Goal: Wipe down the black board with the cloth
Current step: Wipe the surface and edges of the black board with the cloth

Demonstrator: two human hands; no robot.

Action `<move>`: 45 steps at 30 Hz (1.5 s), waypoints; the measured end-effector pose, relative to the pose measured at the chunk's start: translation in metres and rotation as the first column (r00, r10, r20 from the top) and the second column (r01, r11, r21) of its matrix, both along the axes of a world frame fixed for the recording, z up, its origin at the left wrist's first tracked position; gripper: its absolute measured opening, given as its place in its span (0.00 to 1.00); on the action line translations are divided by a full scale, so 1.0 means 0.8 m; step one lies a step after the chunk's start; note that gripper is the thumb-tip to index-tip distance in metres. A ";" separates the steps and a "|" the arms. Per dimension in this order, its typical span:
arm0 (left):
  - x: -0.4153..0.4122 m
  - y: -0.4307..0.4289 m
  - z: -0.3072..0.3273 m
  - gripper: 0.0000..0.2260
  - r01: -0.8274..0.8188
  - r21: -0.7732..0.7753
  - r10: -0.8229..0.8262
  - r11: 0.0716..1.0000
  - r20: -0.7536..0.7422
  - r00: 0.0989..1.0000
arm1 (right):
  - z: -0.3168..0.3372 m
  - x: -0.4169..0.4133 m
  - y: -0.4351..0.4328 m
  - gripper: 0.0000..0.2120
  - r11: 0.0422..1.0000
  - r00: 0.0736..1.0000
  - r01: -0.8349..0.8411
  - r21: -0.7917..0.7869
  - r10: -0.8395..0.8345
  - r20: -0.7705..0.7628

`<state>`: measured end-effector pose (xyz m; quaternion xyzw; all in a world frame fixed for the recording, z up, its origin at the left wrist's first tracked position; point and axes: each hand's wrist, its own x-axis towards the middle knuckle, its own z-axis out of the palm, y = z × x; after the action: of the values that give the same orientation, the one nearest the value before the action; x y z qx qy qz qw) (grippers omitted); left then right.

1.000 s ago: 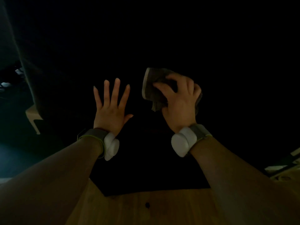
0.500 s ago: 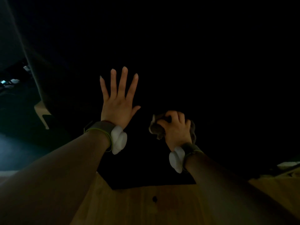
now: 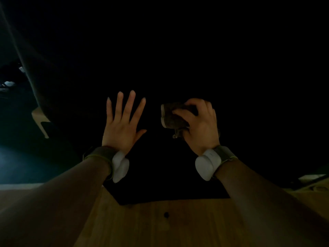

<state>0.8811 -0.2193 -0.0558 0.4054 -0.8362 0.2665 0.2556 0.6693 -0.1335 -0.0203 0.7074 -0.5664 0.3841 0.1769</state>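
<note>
Carrying the cloth back up the board since 0.5 s ago, away from the low point near the bottom edge; shifting the left hand slightly down and left meanwhile.

Gripping the cloth bunched in the right hand, fingers curled over its top and thumb tucked under, with a loose corner hanging out below. Seemingly pressing it against the board, though the dark is hiding the contact itself. Bracing with the left hand flat on the board, holding nothing, all 5 digits straight and spread, just beside the cloth on its left.

Judging the wipe as under way, not finished: working only the lower middle of the board. Not possible to tell which parts are already clean, the surface showing uniformly black.

Meeting the wooden table at the bottom edge, just below both wrists, so little room for moving downward. Finding the board's left edge slanting up well beyond the left hand; top and right edges lost in darkness. Leaving plenty of open board above and to the right of the cloth; blocking leftward strokes with the braced hand.
</note>
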 end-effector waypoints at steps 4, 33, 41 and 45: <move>0.012 -0.001 -0.034 0.35 -0.024 0.019 0.023 1.000 0.042 0.999 | 0.002 -0.003 -0.010 0.18 0.994 0.998 0.034 -0.104 -0.028 0.061; 0.025 0.021 -0.005 0.30 0.002 0.031 -0.004 1.000 0.066 0.998 | -0.074 0.012 0.005 0.19 0.836 0.997 -0.054 0.547 0.014 0.078; 0.033 0.042 0.072 0.29 0.008 0.086 -0.002 0.996 -0.078 0.997 | 0.009 0.032 0.022 0.19 0.902 0.994 -0.082 0.425 0.040 0.106; 0.038 0.047 0.113 0.32 0.035 0.130 -0.012 0.991 -0.171 0.985 | 0.060 0.026 0.033 0.20 0.929 0.998 -0.028 0.368 0.004 0.064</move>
<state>0.9112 -0.1816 0.0350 0.4328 -0.8320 0.1719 0.3015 0.6904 -0.1070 0.0275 0.7203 -0.6278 0.2944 0.0201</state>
